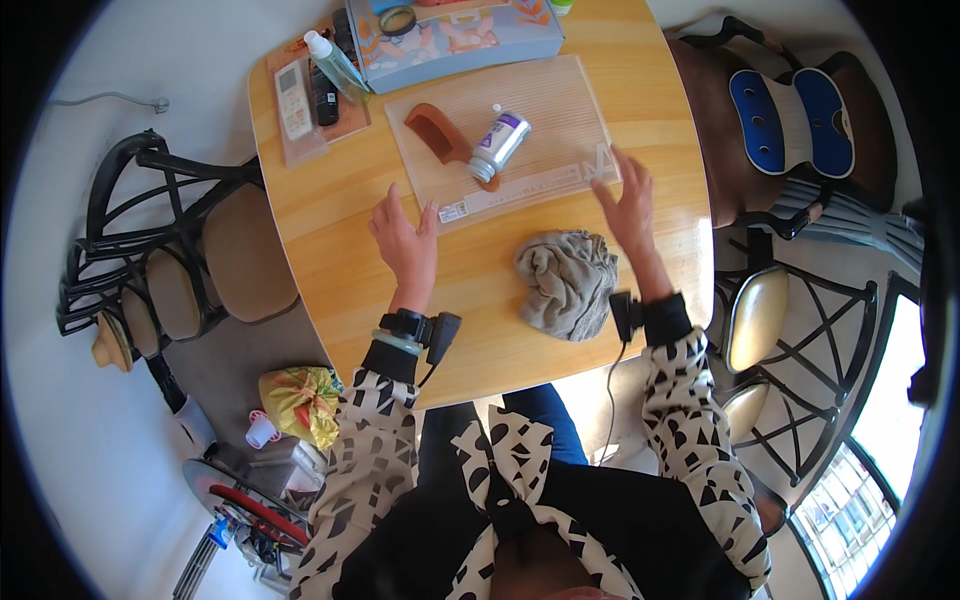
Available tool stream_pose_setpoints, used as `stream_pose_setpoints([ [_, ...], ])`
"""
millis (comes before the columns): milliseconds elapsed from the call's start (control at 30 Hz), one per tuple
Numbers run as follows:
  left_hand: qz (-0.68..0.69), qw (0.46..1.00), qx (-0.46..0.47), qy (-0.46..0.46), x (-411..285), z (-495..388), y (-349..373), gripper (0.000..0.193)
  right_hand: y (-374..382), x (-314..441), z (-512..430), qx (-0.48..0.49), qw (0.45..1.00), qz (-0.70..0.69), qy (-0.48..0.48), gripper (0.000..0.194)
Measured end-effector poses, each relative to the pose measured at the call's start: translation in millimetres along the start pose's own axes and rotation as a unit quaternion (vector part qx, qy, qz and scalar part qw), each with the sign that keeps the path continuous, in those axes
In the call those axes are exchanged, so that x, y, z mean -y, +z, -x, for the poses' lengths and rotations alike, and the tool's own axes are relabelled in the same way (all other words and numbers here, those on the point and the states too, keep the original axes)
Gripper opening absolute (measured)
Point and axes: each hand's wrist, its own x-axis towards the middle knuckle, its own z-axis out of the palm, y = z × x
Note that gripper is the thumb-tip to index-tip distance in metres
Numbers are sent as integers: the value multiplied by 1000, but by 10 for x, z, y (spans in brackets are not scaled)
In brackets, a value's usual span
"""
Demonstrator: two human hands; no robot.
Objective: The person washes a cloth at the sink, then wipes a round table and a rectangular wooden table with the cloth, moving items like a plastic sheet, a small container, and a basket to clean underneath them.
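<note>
My left hand (406, 244), fingers apart and empty, is at the near left corner of a clear plastic A4 document case (547, 97). At its near right corner my right hand (628, 199) is spread, also with nothing in it. Whether either hand touches the case cannot be told. On the case lie a brown wooden comb (433, 135) and a white pill bottle with a purple label (501, 142), tipped on its side across the comb's handle. A small white piece (496, 108) sits by the bottle. Between me and the case is a crumpled grey-brown cloth (568, 285).
A patterned box (465, 52) stands at the table's far side, with a dark tape roll (397, 20) on it. Left of it are a spray bottle (336, 67) and a bagged remote control (293, 101). Chairs (247, 251) flank the wooden table (337, 277).
</note>
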Motion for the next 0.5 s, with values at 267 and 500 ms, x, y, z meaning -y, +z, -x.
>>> stream_pose_setpoints([
  [267,43,986,80,137,-643,-226,281,48,-129,817,1610,198,977,41,-63,75],
  [500,134,978,58,149,-744,-533,326,34,-62,582,1579,146,986,-2,-85,64],
])
